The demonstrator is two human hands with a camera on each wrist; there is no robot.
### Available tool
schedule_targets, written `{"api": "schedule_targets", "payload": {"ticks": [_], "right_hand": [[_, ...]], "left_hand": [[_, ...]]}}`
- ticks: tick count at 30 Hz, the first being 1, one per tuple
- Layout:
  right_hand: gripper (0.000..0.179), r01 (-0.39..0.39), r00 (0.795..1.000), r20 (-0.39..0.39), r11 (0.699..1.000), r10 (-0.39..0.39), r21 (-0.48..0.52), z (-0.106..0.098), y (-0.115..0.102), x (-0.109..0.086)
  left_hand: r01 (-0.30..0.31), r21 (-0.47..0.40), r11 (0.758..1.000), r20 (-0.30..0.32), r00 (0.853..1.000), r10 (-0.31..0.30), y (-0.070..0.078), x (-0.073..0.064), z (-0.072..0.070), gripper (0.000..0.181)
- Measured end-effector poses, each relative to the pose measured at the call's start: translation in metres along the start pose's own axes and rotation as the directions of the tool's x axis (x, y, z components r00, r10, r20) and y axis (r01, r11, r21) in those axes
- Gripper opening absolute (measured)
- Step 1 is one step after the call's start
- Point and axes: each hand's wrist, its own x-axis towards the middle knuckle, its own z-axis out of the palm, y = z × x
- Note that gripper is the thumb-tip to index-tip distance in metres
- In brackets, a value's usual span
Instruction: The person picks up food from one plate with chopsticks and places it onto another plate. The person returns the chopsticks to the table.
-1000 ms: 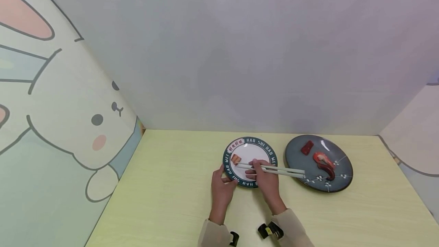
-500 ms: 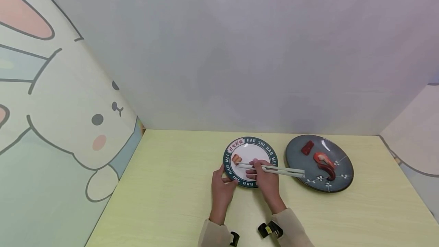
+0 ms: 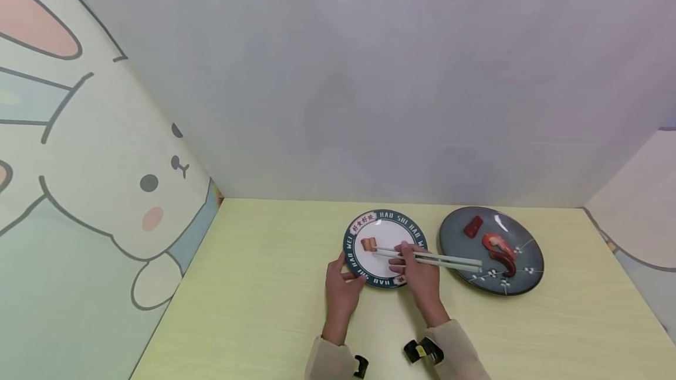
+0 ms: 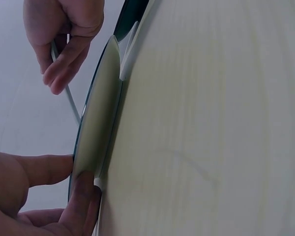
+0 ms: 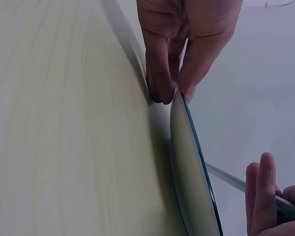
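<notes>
My left hand (image 3: pixel 343 295) pinches the near-left rim of a small white plate (image 3: pixel 393 216) with a dark green lettered border. In the left wrist view its thumb and fingers (image 4: pixel 78 201) clasp the plate edge from both sides. My right hand (image 3: pixel 419 274) holds a pair of pale chopsticks (image 3: pixel 454 260) over the plate, their thick ends reaching out to the right. At the chopstick tips, left of the plate's middle, lies a small orange-brown striped piece of food (image 3: pixel 368 244), like a bit of pork belly. The right wrist view shows the plate (image 5: pixel 189 167) edge-on.
A dark grey oval plate (image 3: pixel 459 251) with white blossoms stands to the right. On it are a dark red chunk (image 3: pixel 473 226), a shrimp (image 3: pixel 496 243) and a dark red-brown curved piece (image 3: pixel 504 264). A pale wall (image 3: pixel 338 104) rises behind the light wooden table (image 3: pixel 264 286).
My right hand and the chopsticks have shifted a little to the right. The food piece has slid slightly right and turned on the plate. My left hand has stayed put.
</notes>
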Motion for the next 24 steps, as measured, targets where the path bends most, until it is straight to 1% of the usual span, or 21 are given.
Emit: {"api": "schedule_targets", "payload": {"ticks": [6, 11, 20, 24], "right_hand": [[0.037, -0.006, 1.000, -0.017, 0.999, 0.007, 0.043, -0.0027, -0.0006, 0.0022], [0.037, -0.008, 1.000, -0.024, 0.999, 0.009, 0.044, -0.0037, 0.0003, 0.0028], [0.035, 0.008, 1.000, 0.003, 0.997, -0.008, 0.077, -0.0026, 0.0009, 0.0038], [0.033, 0.017, 1.000, 0.019, 0.997, -0.019, 0.071, -0.0013, -0.0008, 0.0022]], "left_hand": [[0.003, 0.004, 1.000, 0.001, 1.000, -0.003, 0.0002, 0.0007, 0.0002, 0.075], [0.004, 0.008, 1.000, -0.004, 1.000, -0.003, -0.0003, 0.0006, 0.0006, 0.075], [0.003, 0.014, 1.000, -0.008, 1.000, -0.002, -0.0036, 0.0025, 0.0022, 0.075], [-0.001, 0.018, 1.000, -0.006, 1.000, 0.001, -0.0044, 0.0028, 0.0022, 0.075]]}}
